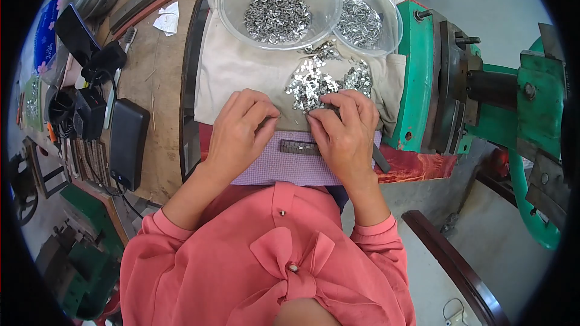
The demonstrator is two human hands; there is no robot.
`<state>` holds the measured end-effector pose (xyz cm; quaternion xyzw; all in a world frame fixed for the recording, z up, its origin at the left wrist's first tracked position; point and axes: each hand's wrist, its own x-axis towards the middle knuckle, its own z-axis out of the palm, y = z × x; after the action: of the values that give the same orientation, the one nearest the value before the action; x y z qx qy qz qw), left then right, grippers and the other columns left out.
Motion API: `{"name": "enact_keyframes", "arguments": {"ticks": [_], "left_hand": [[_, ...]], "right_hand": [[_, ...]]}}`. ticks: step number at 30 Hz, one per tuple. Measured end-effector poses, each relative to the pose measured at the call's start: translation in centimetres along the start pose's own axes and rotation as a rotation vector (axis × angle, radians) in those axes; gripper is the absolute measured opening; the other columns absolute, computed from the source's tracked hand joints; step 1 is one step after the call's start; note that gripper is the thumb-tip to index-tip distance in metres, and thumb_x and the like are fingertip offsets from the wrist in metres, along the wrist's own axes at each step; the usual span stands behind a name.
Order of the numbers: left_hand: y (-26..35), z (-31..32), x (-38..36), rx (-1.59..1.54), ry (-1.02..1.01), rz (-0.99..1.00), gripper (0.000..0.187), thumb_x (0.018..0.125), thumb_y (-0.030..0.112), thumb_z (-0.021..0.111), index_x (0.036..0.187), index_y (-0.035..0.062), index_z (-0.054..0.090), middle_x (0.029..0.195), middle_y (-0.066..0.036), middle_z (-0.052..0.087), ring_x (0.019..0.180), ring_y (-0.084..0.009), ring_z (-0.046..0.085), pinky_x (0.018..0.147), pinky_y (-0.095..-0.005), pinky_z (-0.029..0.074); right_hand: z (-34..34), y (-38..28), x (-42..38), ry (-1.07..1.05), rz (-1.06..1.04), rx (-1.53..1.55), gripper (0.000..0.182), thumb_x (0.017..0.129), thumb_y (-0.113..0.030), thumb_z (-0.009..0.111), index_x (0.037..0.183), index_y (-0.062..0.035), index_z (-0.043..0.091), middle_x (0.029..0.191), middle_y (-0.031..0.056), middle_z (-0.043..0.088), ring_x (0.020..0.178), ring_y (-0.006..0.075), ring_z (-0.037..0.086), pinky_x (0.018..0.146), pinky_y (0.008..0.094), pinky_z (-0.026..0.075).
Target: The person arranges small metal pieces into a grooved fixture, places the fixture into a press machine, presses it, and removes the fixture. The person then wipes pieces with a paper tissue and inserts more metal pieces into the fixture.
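Observation:
My left hand [241,130] hovers over the beige cloth, thumb and fingertips drawn together; whatever is in that pinch is too small to make out. My right hand [349,130] reaches the near edge of a loose pile of small flat shiny metal pieces [309,84]. Its thumb and index finger are closed near the pile, and any piece between them cannot be made out. Between the hands, closer to my body, a dark slotted metal block [299,147] lies on a purple checked cloth [260,166]. My right hand partly covers the block's right end.
Behind the pile stand a large clear tub [225,9] of small metal parts and a smaller tub [396,30] of thin metal pins. A green machine [417,78] borders the right. On the left, a wooden table [163,72] holds a black power bank [128,145] and a phone [77,33].

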<state>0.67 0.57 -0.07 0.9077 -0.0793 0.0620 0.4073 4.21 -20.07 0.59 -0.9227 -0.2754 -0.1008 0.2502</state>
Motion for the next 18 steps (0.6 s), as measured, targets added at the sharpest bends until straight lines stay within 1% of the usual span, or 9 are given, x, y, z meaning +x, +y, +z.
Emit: {"name": "enact_keyframes", "arguments": {"ticks": [3,5,7,9,10,12,13,17,18], "left_hand": [[0.0,-0.3,-0.1,-0.047,-0.001,0.005,0.016,0.075,0.001,0.074,0.088,0.0040,0.065,0.097,-0.009,0.060,0.087,-0.0304,0.059,0.076,-0.0401,0.049],[-0.1,-0.6,-0.2,-0.062,-0.093,0.074,0.015,0.075,0.003,0.075,0.088,0.0048,0.067,0.099,-0.008,0.060,0.090,-0.0297,0.059,0.079,-0.0401,0.049],[-0.2,-0.6,-0.2,-0.049,-0.127,0.103,0.016,0.075,0.003,0.076,0.089,0.0053,0.068,0.100,-0.007,0.060,0.092,-0.0292,0.059,0.080,-0.0401,0.049],[-0.3,-0.7,-0.1,-0.036,-0.161,0.131,0.016,0.075,0.004,0.076,0.089,0.0057,0.069,0.101,-0.007,0.060,0.093,-0.0286,0.058,0.081,-0.0400,0.050],[-0.4,-0.8,0.0,-0.041,-0.191,0.142,0.017,0.075,0.004,0.077,0.090,0.0067,0.070,0.102,-0.007,0.061,0.095,-0.0281,0.059,0.080,-0.0385,0.050],[-0.5,-0.9,0.2,-0.047,-0.219,0.151,0.019,0.075,0.004,0.078,0.092,0.0077,0.071,0.104,-0.007,0.062,0.096,-0.0275,0.059,0.079,-0.0369,0.051],[-0.5,-0.9,0.5,-0.025,-0.248,0.195,0.019,0.074,0.005,0.078,0.091,0.0085,0.071,0.105,-0.006,0.062,0.097,-0.0273,0.059,0.079,-0.0367,0.051],[-0.7,-0.8,1.4,0.037,-0.322,0.322,0.018,0.072,0.007,0.077,0.089,0.0102,0.073,0.106,-0.005,0.061,0.097,-0.0264,0.059,0.080,-0.0364,0.052],[-0.6,-0.8,1.5,0.036,-0.322,0.324,0.018,0.072,0.007,0.077,0.089,0.0102,0.073,0.106,-0.005,0.061,0.097,-0.0264,0.059,0.080,-0.0364,0.052]], "right_hand": [[0.0,-0.4,0.2,0.006,-0.008,-0.041,0.018,0.072,-0.010,0.079,0.088,-0.0096,0.070,0.110,0.0027,0.063,0.112,0.0274,0.054,0.099,0.0456,0.039],[0.0,-0.5,0.3,-0.006,-0.009,-0.036,0.018,0.071,-0.009,0.079,0.087,-0.0098,0.070,0.110,0.0026,0.063,0.113,0.0272,0.054,0.100,0.0456,0.039],[-0.1,-0.5,0.2,-0.017,-0.007,-0.033,0.018,0.071,-0.009,0.078,0.087,-0.0100,0.070,0.111,0.0024,0.064,0.113,0.0270,0.054,0.100,0.0456,0.039],[-0.3,-0.3,-0.2,0.011,-0.017,0.043,0.019,0.069,-0.008,0.079,0.086,-0.0107,0.070,0.108,0.0015,0.065,0.112,0.0269,0.056,0.099,0.0447,0.039],[-0.5,-0.2,-0.5,0.010,-0.017,0.043,0.019,0.069,-0.008,0.079,0.086,-0.0107,0.070,0.108,0.0015,0.065,0.112,0.0269,0.056,0.099,0.0447,0.039],[-1.0,-0.2,-1.5,0.032,0.037,0.099,0.021,0.067,-0.007,0.080,0.086,-0.0112,0.070,0.105,0.0007,0.066,0.110,0.0272,0.057,0.098,0.0438,0.040],[-1.3,-0.2,-2.0,0.037,0.056,0.112,0.023,0.067,-0.006,0.080,0.086,-0.0113,0.070,0.103,0.0007,0.066,0.108,0.0275,0.058,0.096,0.0426,0.041],[-1.8,-0.5,-4.4,0.017,0.095,0.122,0.023,0.067,-0.006,0.081,0.087,-0.0113,0.071,0.103,0.0009,0.067,0.107,0.0280,0.058,0.094,0.0414,0.042],[-1.6,-0.5,-5.0,0.005,0.099,0.129,0.023,0.067,-0.006,0.081,0.088,-0.0114,0.072,0.103,0.0009,0.067,0.107,0.0282,0.058,0.093,0.0415,0.042]]}}
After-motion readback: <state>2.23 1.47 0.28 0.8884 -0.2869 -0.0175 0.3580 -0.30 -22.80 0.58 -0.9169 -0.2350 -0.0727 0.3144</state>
